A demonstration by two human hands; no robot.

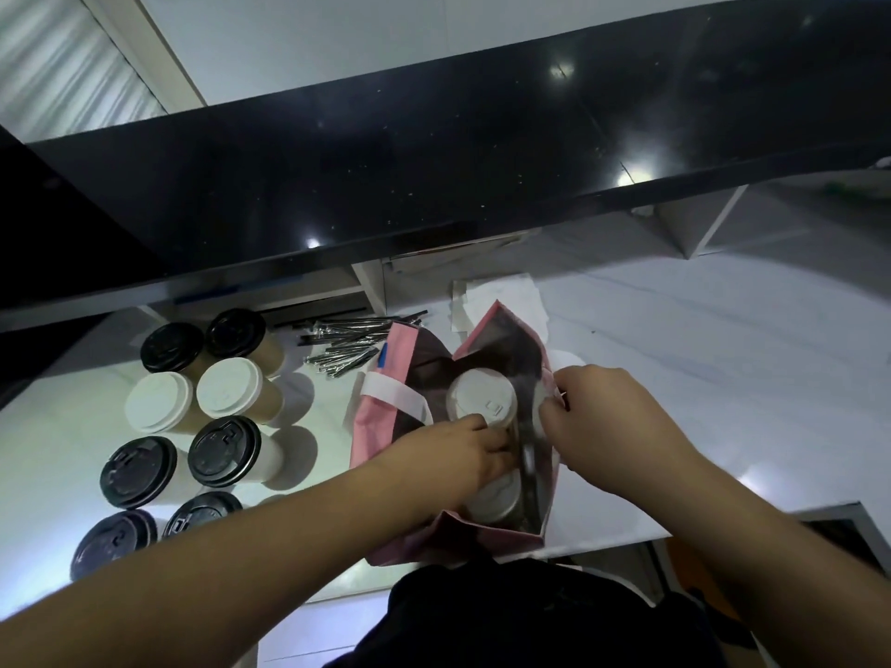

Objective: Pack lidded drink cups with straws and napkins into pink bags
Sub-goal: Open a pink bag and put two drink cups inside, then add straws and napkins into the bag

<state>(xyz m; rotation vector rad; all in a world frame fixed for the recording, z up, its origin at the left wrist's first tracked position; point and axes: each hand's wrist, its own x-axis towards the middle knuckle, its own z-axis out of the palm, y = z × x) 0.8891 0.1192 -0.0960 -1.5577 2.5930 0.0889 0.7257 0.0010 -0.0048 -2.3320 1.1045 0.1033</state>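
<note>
A pink bag (pixel 373 426) with white handles stands open on the white counter, near its front edge. Inside it stand two white-lidded cups: one at the far end (pixel 482 400), one nearer me (pixel 496 499), partly hidden. My left hand (pixel 463 450) reaches into the bag between the two cups, fingers curled against them. My right hand (pixel 598 421) pinches the bag's right rim with something white at its fingertips; I cannot tell what it is. Wrapped straws (pixel 347 342) lie behind the bag, white napkins (pixel 501 296) further back.
Left of the bag stand several lidded cups, some with black lids (pixel 224 450), some with white lids (pixel 229 388). A black raised ledge (pixel 434 161) runs across the back. The white counter (pixel 699 378) extends to the right; its front edge is at my body.
</note>
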